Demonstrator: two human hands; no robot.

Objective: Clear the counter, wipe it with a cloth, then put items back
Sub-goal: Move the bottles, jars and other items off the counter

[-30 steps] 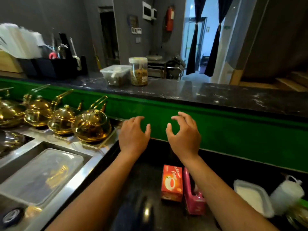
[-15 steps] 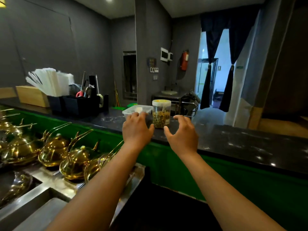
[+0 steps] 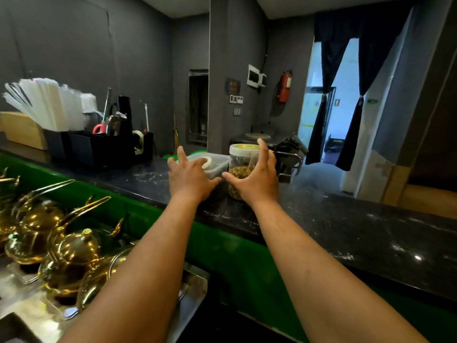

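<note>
Black stone, speckled with white, makes up the raised counter (image 3: 346,226), and the two things to be cleared first stand side by side on its far edge: a clear plastic jar (image 3: 243,167) with a pale lid, part filled with brownish bits, and just left of it a shallow lidded tub (image 3: 215,163). The right hand (image 3: 257,179) reaches for the jar with fingers spread and straight, released and holding nothing; whether the fingertips already touch the jar wall cannot be told. The left hand (image 3: 190,179) is likewise released, fingers splayed over the near side of the tub. Both arms are stretched far over the green front panel (image 3: 230,256), so the grip will likely be weak at full reach. A one-handed lift of the smooth jar could slip or tip it, and a loose lid would spill the contents. Dragging either container back low risks dropping it onto the brass teapots (image 3: 71,248) near left below.
</note>
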